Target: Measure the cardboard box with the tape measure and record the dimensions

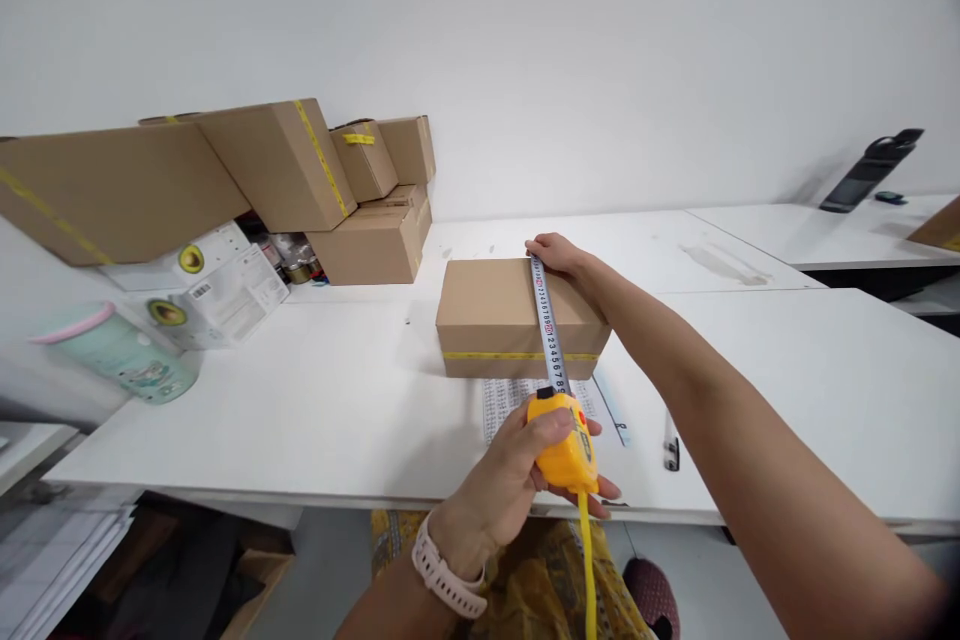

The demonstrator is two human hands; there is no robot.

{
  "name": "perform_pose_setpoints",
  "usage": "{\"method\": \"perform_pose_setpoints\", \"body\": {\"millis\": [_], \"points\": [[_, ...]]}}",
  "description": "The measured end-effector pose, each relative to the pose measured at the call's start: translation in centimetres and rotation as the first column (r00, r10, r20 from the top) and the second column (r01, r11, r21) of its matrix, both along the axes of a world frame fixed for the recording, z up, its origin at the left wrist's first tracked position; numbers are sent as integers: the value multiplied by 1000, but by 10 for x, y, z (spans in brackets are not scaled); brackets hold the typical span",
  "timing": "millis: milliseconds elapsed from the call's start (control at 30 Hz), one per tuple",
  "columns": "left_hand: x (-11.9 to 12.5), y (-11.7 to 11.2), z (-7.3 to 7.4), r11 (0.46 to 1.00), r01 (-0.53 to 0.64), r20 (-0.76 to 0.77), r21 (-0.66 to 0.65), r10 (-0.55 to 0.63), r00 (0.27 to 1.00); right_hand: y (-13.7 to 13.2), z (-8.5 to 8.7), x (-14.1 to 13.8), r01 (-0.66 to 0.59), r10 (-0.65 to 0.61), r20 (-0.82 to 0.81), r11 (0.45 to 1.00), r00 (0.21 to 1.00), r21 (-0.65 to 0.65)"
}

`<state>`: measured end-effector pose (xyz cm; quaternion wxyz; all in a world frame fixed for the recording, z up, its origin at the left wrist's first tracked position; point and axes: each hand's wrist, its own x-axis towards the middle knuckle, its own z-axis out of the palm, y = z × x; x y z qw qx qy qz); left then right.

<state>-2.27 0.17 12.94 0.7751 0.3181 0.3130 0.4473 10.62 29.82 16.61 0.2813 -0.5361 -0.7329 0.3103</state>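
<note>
My left hand (499, 475) is wrapped round the yellow case of a tape measure (566, 450), in front of a closed cardboard box (484, 298). The pulled-out metal blade (550, 335) runs from the case across the box's top and past its near edge. At the box's far edge, the fingers of my right hand (555, 252) pinch the blade's end; its hook is hidden. A yellow strip (487, 356) goes along the box's front side. Under the box lies a printed sheet (502, 403), partly covered. A yellow strap (587, 560) hangs from the case.
Several cardboard boxes (367, 250) are stacked at the back left, by white cartons (232, 295) and a mint tumbler (124, 350). A pen (671, 445) lies right of the sheet on the white table (337, 400). A dark bottle (870, 170) stands far right, before the wall.
</note>
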Motion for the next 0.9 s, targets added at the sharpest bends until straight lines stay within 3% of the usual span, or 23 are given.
{"method": "perform_pose_setpoints", "body": {"millis": [167,300,433,533,600,700,767,833,900], "points": [[2,-8,0,999,-21,-9,-34,21,1000,1,-5,2,-29,27,106,999,994,19],[10,-16,-6,998,-41,18,-53,42,999,5,-6,1,-62,58,123,998,991,21],[13,-13,-3,997,-38,13,-70,39,999,3,-9,2,-70,70,126,998,990,-4],[3,-14,-2,999,-12,-7,-46,12,1000,2,-9,9,-50,54,-77,998,996,49],[-13,-18,-5,999,-33,-54,24,35,998,1,-10,20,59,-10,-292,986,956,159],[-51,-20,-18,955,-189,-224,229,241,944,-12,-22,50,327,-175,-474,908,863,261],[-79,-13,-30,868,-327,-342,375,457,821,-34,-38,74,434,-271,-443,842,854,321],[-103,1,-42,795,-406,-404,451,587,701,-64,-58,95,417,-319,-298,831,900,369],[-120,21,-53,790,-424,-418,444,600,682,-93,-74,105,317,-288,-136,883,948,344]]}}
